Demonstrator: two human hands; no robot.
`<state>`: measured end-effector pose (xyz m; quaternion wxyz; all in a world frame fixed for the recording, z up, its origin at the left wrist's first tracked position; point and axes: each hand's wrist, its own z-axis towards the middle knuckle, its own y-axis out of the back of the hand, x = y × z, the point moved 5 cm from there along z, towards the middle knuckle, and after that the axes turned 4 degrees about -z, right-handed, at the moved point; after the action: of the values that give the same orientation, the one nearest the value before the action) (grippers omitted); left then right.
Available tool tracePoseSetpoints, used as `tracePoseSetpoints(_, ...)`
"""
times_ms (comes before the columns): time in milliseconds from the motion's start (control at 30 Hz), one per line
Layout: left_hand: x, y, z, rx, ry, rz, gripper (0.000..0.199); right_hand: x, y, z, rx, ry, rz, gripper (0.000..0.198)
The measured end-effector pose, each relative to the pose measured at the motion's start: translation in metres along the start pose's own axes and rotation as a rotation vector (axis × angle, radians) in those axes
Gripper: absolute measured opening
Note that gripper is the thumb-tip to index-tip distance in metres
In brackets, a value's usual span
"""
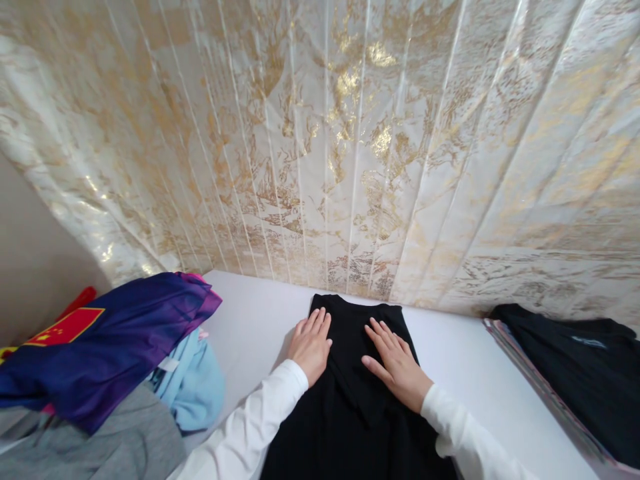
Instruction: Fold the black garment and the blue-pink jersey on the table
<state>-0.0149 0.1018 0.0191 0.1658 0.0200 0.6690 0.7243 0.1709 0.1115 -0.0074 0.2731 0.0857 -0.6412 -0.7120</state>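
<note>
A black garment lies lengthwise on the white table, its narrower end with a shallow curved edge pointing away from me. A folded-in part of its cloth shows between my hands; I cannot tell exactly what kind of garment it is. My left hand rests flat on its upper left side, fingers stretched out and pointing away. On the upper right side lies my right hand, palm down, with its fingers slightly spread and the thumb apart. Neither hand grips the cloth.
Left on the white table is a loose heap with a purple-blue garment, a light blue cloth and a grey cloth. At the right stands a stack of folded clothes, a black shirt on top. Behind hangs a gold-patterned curtain.
</note>
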Motion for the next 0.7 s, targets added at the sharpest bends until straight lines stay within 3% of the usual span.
tracePoseSetpoints(167,-0.013,0.013,-0.041,0.053,-0.049,0.007,0.058,0.048,0.026,-0.025,-0.048,0.171,0.163,0.052)
tracePoseSetpoints(300,-0.024,0.008,-0.088,0.086,-0.080,-0.024,0.055,0.086,0.026,-0.040,-0.036,0.293,0.208,0.041)
tracePoseSetpoints(467,-0.027,-0.009,-0.148,0.093,-0.265,-0.151,0.055,0.087,0.021,-0.038,-0.038,0.292,0.193,0.027)
tracePoseSetpoints(567,-0.022,-0.010,-0.170,0.006,-0.289,-0.161,0.052,0.085,0.024,-0.040,-0.021,0.291,0.182,0.030)
tracePoseSetpoints(700,-0.026,-0.010,-0.186,-0.063,-0.293,-0.015,0.067,0.090,0.024,-0.057,0.011,0.284,0.150,0.043)
